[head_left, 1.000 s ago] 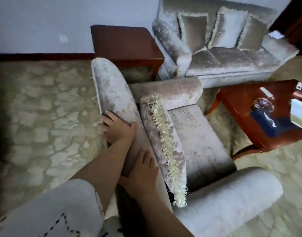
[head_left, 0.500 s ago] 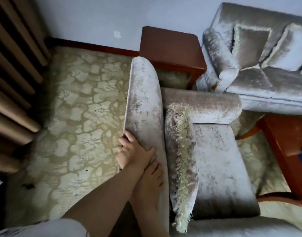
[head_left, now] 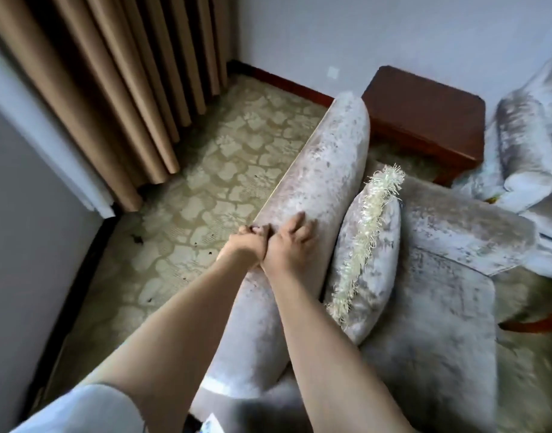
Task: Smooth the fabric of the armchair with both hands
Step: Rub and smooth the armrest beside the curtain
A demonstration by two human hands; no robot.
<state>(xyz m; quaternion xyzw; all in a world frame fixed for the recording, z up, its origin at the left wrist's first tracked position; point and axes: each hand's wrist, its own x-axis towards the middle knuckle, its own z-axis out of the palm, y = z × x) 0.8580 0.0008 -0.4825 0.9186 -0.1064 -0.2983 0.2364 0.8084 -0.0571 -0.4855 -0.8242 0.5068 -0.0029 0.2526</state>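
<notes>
**Armchair [head_left: 328, 170] backrest with a cushion crowding its seat side**

We look down along the rounded top of the backrest, covered in pale crushed velvet, which runs from the bottom centre of the view up towards the wall [head_left: 393, 32]. Both of our hands sit about halfway along it, touching each other at the thumb side.

The right hand [head_left: 288, 242] lies on the crown of the backrest with its fingers loosely bent and slightly spread, fingertips on the fabric. The left hand [head_left: 248, 243] is at the outer back edge. Its fingers are bent and pressed close together, but they are blurred, so we cannot tell whether they pinch the velvet or only press on it. Our two bare forearms cover much of the nearer stretch of the backrest, and a white sleeve [head_left: 81, 410] shows at the lower left.

On the seat side a fringed cushion [head_left: 374, 245] stands on edge against the backrest, just beside the right hand, hiding the front face there. Beyond it we see the seat [head_left: 440, 307] and the far armrest [head_left: 462, 220].

A dark wooden side table [head_left: 424, 114] stands near the far end of the backrest, with a matching sofa [head_left: 524, 145] to its right. To the left lies patterned carpet [head_left: 212, 189] dotted with dark specks, and tan curtains [head_left: 106, 89] hang well apart from the chair. A white socket [head_left: 332, 71] sits low on the wall.
</notes>
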